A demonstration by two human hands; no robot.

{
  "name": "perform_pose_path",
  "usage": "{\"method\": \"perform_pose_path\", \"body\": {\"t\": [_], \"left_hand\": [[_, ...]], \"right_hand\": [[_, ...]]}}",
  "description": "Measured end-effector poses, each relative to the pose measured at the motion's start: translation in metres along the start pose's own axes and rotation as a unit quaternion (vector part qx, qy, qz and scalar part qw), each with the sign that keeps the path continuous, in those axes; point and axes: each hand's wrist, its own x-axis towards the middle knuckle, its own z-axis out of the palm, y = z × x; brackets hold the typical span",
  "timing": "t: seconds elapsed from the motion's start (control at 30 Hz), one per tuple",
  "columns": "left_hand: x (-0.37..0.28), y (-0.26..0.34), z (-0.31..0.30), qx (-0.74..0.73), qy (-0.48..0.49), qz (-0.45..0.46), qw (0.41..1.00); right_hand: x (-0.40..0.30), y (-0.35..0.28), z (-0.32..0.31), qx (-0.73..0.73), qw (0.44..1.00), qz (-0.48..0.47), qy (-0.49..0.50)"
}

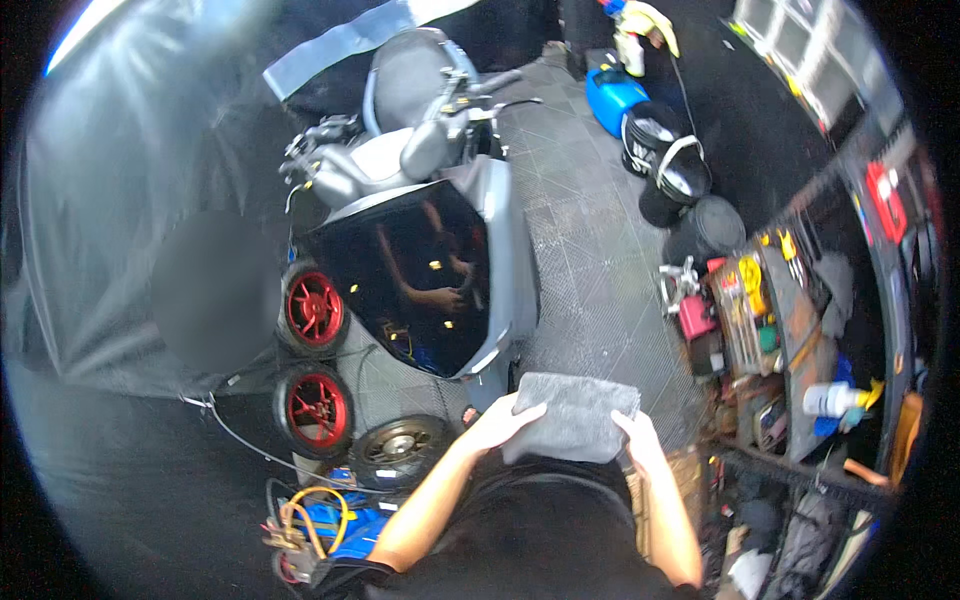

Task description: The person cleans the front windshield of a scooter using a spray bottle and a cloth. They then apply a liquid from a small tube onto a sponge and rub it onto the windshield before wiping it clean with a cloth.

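A folded grey cloth (576, 416) is stretched between my two hands, in front of my body. My left hand (501, 421) grips its left edge, thumb on top. On the opposite edge, my right hand (636, 436) pinches the cloth the same way. Beyond the cloth and to its left stands a grey motor scooter (504, 247). Its dark windscreen (420, 292) reflects arms and some lights. Further back are the scooter's handlebar parts (450, 112) and its dark seat (416, 79).
Two red-rimmed wheels (315, 309) and a bronze-coloured wheel (401, 444) lie left. A yellow hose (341, 517) rests by blue material. To the right stand buckets (679, 176), a tool cart (799, 322) and a spray bottle (832, 399). Ribbed tiles (592, 247) cover the floor.
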Motion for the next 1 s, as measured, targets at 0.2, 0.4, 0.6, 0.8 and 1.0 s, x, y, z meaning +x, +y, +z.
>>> {"method": "perform_pose_path", "body": {"t": [0.2,0.4,0.6,0.8,1.0], "left_hand": [[0.037,-0.017,0.098,-0.049,0.213,0.099,0.971],[-0.013,-0.114,0.071,0.061,0.216,-0.117,0.967],[-0.108,-0.184,0.091,0.219,0.302,-0.244,0.895],[-0.193,-0.258,0.131,0.064,0.253,-0.298,0.918],[-0.181,-0.277,0.126,0.103,0.216,-0.283,0.929]], "right_hand": [[0.05,0.018,-0.074,-0.08,0.994,-0.016,0.071],[0.078,-0.137,-0.021,-0.211,0.921,-0.276,-0.176],[0.166,-0.237,0.057,-0.206,0.895,-0.384,-0.096],[0.234,-0.158,0.164,-0.256,0.853,-0.433,-0.142],[0.193,0.025,0.155,-0.452,0.758,-0.441,-0.163]]}}
